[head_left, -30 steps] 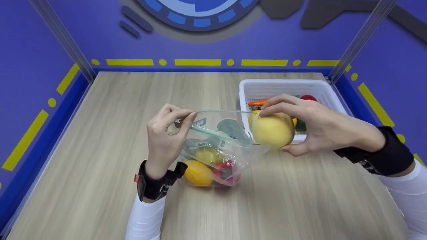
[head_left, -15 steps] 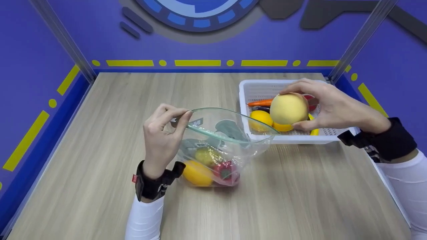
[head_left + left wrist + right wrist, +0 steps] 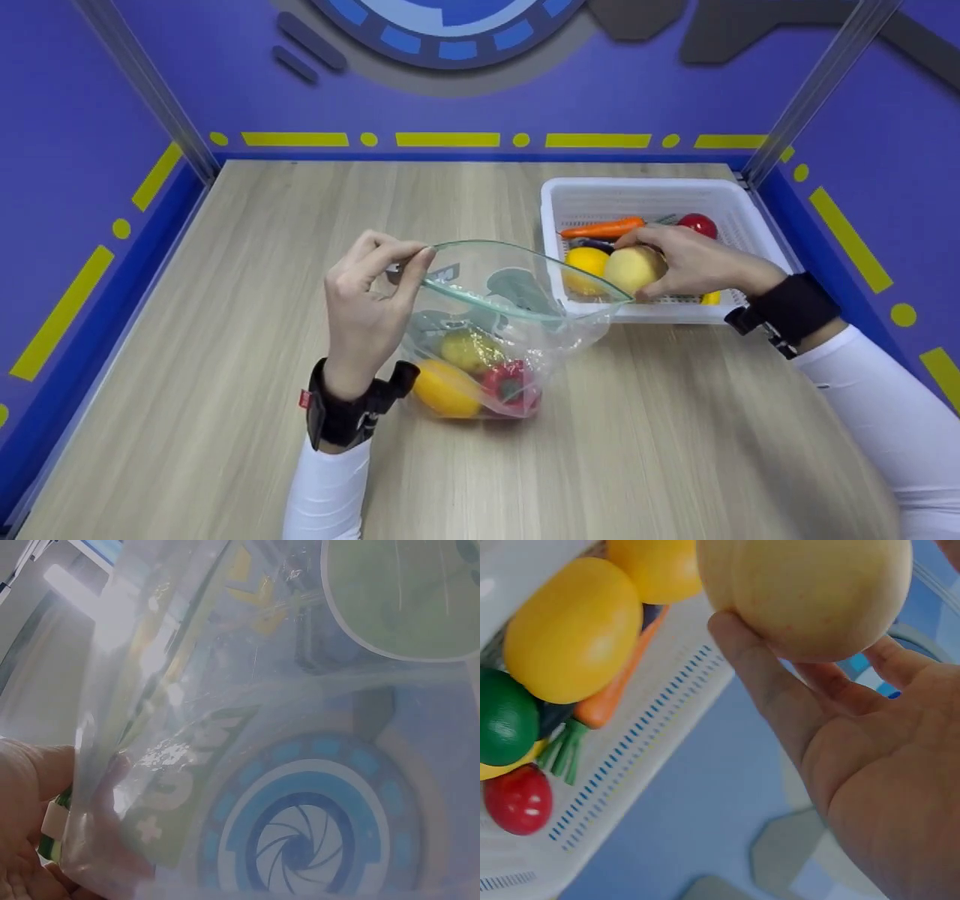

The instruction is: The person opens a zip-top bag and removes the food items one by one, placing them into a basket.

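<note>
Partly hidden under the right hand [image 3: 694, 262], the pale yellow fruit [image 3: 634, 268] sits low inside the white basket [image 3: 645, 193], fingers curled round it; an aubergine behind the fingers is barely visible. Half a second ago that hand held the fruit higher, above the basket, and a second ago beside the bag's mouth. The left hand [image 3: 367, 307] has not moved, pinching the rim of the clear zip bag [image 3: 510, 315] and holding its mouth wide. Three fruits show blurred through the bag below that hand. By the right hand lie one carrot [image 3: 600, 227], one red fruit [image 3: 697, 223] and one orange-yellow fruit [image 3: 586, 262].
</note>
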